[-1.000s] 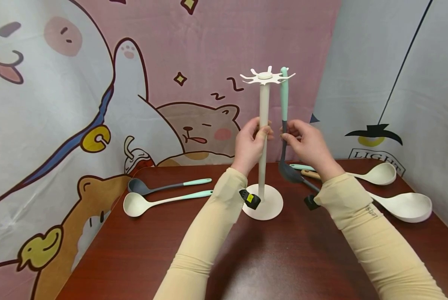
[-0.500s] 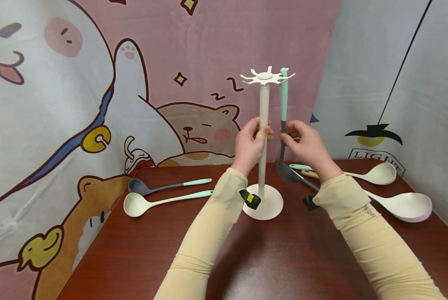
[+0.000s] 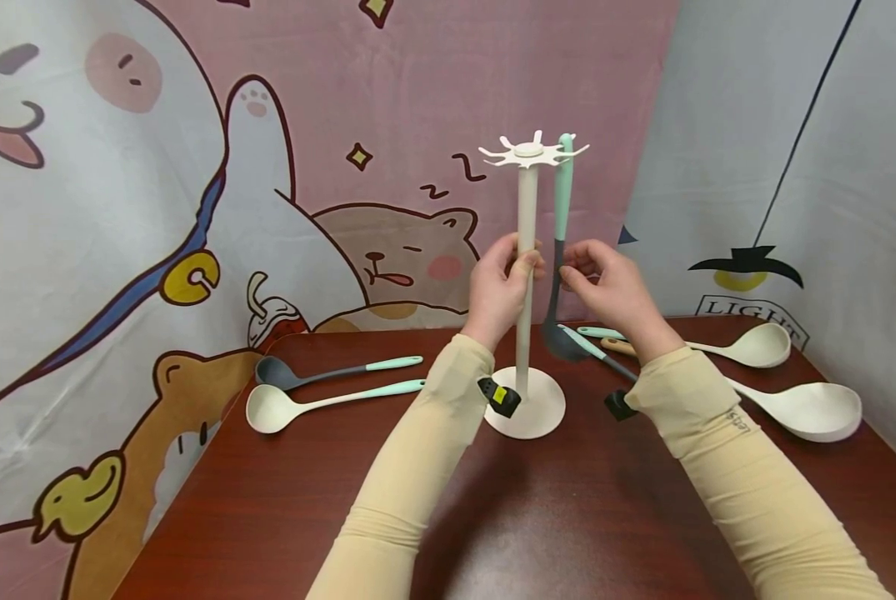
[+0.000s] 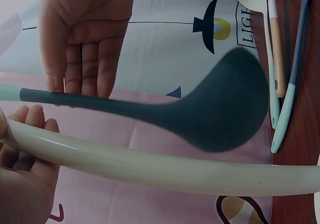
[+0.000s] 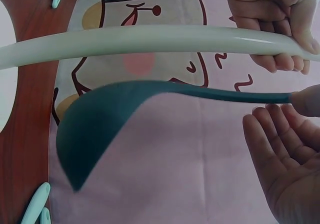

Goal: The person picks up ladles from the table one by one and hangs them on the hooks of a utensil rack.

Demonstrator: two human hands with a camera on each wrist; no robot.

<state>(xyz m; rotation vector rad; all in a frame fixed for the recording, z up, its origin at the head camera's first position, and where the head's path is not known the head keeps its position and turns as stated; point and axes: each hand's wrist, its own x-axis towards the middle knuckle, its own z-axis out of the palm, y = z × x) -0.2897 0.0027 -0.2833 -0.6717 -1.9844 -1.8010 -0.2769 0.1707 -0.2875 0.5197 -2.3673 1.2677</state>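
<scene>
Around cream plastic pole [image 3: 527, 200], left hand [image 3: 498, 287] gripped; across narrow gap, right hand [image 3: 611, 283], fingers loose, touched dark-grey, mint-handled ladle [image 3: 559, 240]; reddish-brown table's edge [image 3: 387, 337] lay behind.

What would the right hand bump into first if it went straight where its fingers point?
Probably the upright dark ladle: its neck is right beside the right hand, maybe touching. The stand's pole looks next, though depth is hard to judge.
</scene>
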